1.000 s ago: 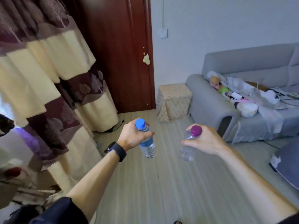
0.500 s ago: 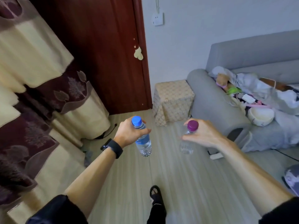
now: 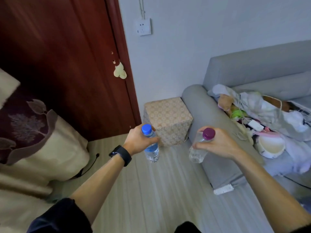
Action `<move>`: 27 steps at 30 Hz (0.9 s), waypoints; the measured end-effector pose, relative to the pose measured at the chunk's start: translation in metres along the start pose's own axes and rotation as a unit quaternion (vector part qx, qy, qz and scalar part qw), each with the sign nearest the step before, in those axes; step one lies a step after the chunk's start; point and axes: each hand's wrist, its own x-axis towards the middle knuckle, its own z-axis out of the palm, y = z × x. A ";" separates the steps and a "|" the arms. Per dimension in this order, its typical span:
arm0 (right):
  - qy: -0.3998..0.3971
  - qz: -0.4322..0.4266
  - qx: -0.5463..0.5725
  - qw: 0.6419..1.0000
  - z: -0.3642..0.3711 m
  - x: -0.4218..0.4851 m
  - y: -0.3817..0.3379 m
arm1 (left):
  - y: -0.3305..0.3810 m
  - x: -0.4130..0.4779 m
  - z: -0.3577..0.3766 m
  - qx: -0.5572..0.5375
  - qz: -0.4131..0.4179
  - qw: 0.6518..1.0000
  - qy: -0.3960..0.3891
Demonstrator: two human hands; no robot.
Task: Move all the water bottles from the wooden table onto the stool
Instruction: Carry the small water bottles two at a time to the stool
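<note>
My left hand [image 3: 138, 140] grips a clear water bottle with a blue cap and blue label [image 3: 151, 150] near its neck, held upright above the floor. My right hand [image 3: 220, 145] grips a second clear bottle with a purple cap [image 3: 197, 152], also near the top. Both bottles hang in the air in front of a cube-shaped stool [image 3: 168, 118] covered in beige patterned fabric, which stands against the wall between the door and the sofa. Nothing stands on the stool's top. The wooden table is out of view.
A dark red wooden door [image 3: 67, 64] fills the left. A grey sofa [image 3: 210, 118] piled with clothes and a bowl sits right of the stool. A brown-and-cream curtain [image 3: 33, 140] hangs at left. A cable lies on the striped floor [image 3: 168, 190].
The view has closed in on the stool, which looks larger and nearer now. Both hands still hold their bottles in the same way, now just in front of the stool.
</note>
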 end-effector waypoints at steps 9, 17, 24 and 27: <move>-0.041 -0.001 -0.044 0.998 -0.042 0.208 0.044 | 0.022 0.200 0.035 0.013 -0.019 1.000 -0.006; -0.080 0.014 -0.079 0.994 -0.077 0.362 0.073 | 0.015 0.336 0.070 -0.007 -0.080 0.997 -0.022; -0.113 0.044 -0.060 0.991 -0.077 0.482 0.105 | -0.009 0.462 0.106 -0.006 -0.107 0.991 -0.074; -0.131 0.059 -0.061 0.988 -0.078 0.527 0.116 | -0.014 0.513 0.121 -0.008 -0.114 0.989 -0.097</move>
